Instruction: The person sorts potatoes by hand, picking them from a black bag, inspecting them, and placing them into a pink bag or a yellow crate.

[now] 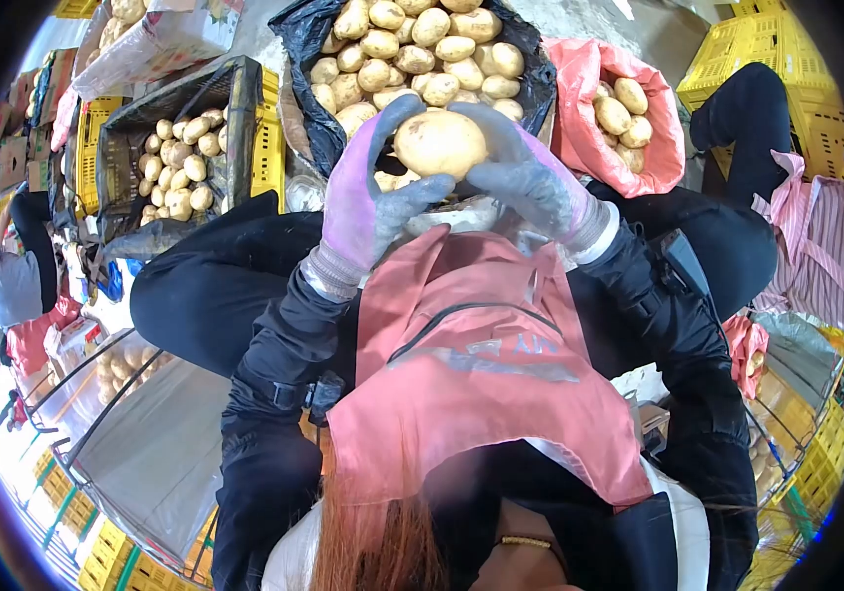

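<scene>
A large pale potato (pixel 440 145) is held up between my two gloved hands, in front of the pink apron (pixel 481 394). My left hand (pixel 380 182), in a purple and grey glove, closes on the potato's left side. On its right side, my right hand (pixel 530 177) grips it in a matching glove. Just beyond the hands stands a container lined with a black plastic bag (pixel 306 59), full of potatoes (pixel 412 54). A whitish rounded thing under the held potato is partly hidden, and I cannot make out what it is.
A pink sack (pixel 580 94) with several potatoes stands at the right. Left is a dark-lined crate (pixel 235 128) of potatoes. Yellow crates (pixel 752 44) are stacked at the far right. A person in striped clothing (pixel 816 236) sits close on the right; another person (pixel 13 271) is far left.
</scene>
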Available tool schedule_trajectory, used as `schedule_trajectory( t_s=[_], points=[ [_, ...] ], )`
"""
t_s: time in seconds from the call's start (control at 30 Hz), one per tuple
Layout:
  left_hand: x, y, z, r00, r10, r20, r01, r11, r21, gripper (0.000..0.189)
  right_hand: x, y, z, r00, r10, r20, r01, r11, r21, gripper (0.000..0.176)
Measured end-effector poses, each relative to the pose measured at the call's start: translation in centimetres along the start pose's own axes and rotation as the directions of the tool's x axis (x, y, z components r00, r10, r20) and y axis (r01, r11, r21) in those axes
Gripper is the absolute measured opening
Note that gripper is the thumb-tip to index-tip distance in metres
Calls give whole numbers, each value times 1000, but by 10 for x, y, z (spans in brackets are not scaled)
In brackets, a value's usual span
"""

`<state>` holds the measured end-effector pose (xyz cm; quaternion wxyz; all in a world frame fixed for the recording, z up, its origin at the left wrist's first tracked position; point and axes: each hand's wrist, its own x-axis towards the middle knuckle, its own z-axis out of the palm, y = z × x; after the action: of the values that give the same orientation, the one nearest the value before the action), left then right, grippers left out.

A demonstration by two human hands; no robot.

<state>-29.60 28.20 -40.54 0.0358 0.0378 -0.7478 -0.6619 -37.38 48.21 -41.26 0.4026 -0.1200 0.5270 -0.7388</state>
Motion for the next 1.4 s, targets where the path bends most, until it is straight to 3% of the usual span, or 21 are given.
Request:
schedule_trajectory(
  t_s=[0.03, 0.13, 0.17, 0.23, 0.27, 0.33, 0.37, 0.43, 0.53, 0.67, 0.73, 0.87, 0.97, 1.07, 1.17, 1.27, 1.3, 1.33, 1.37, 1.4],
  points=[
    [-1, 2, 0, 1000, 20, 2, -20, 999, 30, 74, -1, 2, 0, 997, 68, 33, -74, 970, 230, 69],
    [-4, -2, 2, 997, 61, -57, -64, 996, -59, 67, -2, 2, 1, 997, 50, 53, -65, 940, 336, 70],
    [-5, -4, 3, 996, 63, -60, -66, 996, -57, 67, -3, 0, 3, 997, 49, 57, -65, 940, 335, 70],
    [-5, -10, 5, 959, 251, -129, -254, 967, -14, 55, -6, -4, 6, 998, 24, 65, -45, 941, 335, 69],
    [-3, -12, 3, 959, 253, -129, -257, 966, -14, 55, -7, -2, 5, 998, 22, 65, -43, 941, 334, 69],
    [1, -12, -4, 891, 453, 29, -443, 855, 271, 51, -9, 2, 3, 1000, -14, -3, 14, 972, 234, 69],
    [-2, -11, 1, 890, 455, 29, -445, 854, 270, 51, -8, 1, 2, 1000, -15, -3, 16, 972, 233, 69],
    [-10, -6, 12, 976, 177, -130, -198, 965, -173, 50, -6, -1, 3, 988, -133, -84, 131, 991, -27, 69],
    [-7, 0, 13, 993, 71, -99, -100, 939, -330, 47, -8, -8, 9, 975, -200, -100, 185, 973, -140, 69],
    [-8, 1, 12, 998, 38, -56, -55, 932, -357, 46, -7, 3, 4, 957, -271, -108, 253, 955, -156, 68],
    [-9, 6, 12, 1000, -7, -29, -7, 880, -475, 42, -7, 4, 0, 955, -286, -78, 259, 933, -250, 73],
    [-8, 4, 7, 999, -38, -24, 23, 893, -450, 35, -9, 2, 7, 950, -284, -132, 249, 940, -233, 68],
    [-5, -4, 2, 990, -141, 9, 130, 883, -451, 29, -8, 4, 8, 953, -262, -150, 220, 943, -248, 68],
    [-3, -4, 5, 979, -206, 2, 179, 846, -501, 33, -6, 8, 7, 957, -264, -122, 246, 959, -142, 66],
    [-7, -1, 13, 935, -310, 170, 353, 806, -475, 55, -9, 10, 10, 973, -196, -118, 163, 956, -242, 62],
    [4, -36, -5, 958, -286, 30, 270, 857, -439, 54, -5, 13, 7, 974, -178, -138, 123, 934, -334, 54],
    [13, -39, -22, 931, -363, 27, 260, 610, -748, 48, -3, 4, 7, 969, -156, -193, 87, 941, -326, 50],
    [22, -67, -49, 955, -291, -53, 132, 579, -805, 43, -1, -1, 5, 959, -135, -251, 51, 948, -314, 46],
    [26, -65, -91, 963, -262, 55, 181, 485, -856, 48, 3, 2, 1, 931, -265, -251, 167, 921, -352, 43],
    [29, -63, -101, 936, -16, -351, -76, 966, -245, 43, 4, 5, -9, 921, -270, -279, 200, 946, -256, 44]
  ],
)
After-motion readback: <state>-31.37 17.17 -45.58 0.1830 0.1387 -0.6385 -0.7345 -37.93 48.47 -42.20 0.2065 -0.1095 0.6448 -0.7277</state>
